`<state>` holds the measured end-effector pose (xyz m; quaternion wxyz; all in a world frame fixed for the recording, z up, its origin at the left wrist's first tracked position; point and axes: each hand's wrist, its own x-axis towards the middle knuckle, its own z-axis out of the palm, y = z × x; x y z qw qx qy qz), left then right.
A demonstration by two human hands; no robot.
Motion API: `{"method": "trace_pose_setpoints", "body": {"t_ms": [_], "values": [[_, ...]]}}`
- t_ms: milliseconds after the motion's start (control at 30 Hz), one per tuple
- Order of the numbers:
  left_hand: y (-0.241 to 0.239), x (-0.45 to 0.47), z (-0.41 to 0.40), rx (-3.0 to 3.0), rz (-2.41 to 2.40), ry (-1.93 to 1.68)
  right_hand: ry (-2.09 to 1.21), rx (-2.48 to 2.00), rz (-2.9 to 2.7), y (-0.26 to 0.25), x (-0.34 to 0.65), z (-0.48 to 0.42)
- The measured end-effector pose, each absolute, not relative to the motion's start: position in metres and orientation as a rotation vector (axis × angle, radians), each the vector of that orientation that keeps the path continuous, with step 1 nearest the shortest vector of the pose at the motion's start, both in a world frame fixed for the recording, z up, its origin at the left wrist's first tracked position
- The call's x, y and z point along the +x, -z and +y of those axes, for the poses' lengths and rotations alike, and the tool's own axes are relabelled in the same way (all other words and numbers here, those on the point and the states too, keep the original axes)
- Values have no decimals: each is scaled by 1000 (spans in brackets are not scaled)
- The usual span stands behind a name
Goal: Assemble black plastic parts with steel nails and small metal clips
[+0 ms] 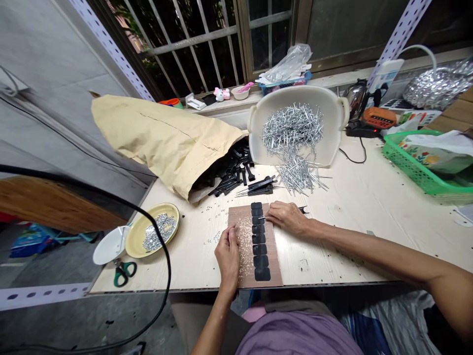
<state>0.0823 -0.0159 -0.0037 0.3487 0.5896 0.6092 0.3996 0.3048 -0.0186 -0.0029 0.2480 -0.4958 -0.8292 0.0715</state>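
Note:
A brown board lies near the table's front edge, its left half dotted with small pale specks. Down its right side runs a column of rounded black pads. My right hand is closed around a thin black-handled tool, whose metal tip points left over the upper pads. At the board's left edge, my left hand has thumb and finger pressed together; whatever they pinch is hidden. Tiny clear pieces are scattered left of the board. Several black-handled tools with thin metal shafts lie above it.
A paper sack spills black parts. Metal pins fill a tilted white basin and spill out. A yellow bowl, green scissors and a black cable are at left; a green basket stands right.

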Motion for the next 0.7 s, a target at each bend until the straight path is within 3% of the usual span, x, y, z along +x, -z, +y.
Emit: {"method": "trace_pose_setpoints", "body": {"t_ms": [133,400,700], "values": [[4,81,-16,1518,1585,-1033,-220,-1117,-2437,5,296,-44],[5,78,-17,1513,1552,-1015,-244,-1463,-2271,18,355,-51],[1,54,-2,1679,1586,-1128,279,-1557,-2297,-15,306,62]]}}
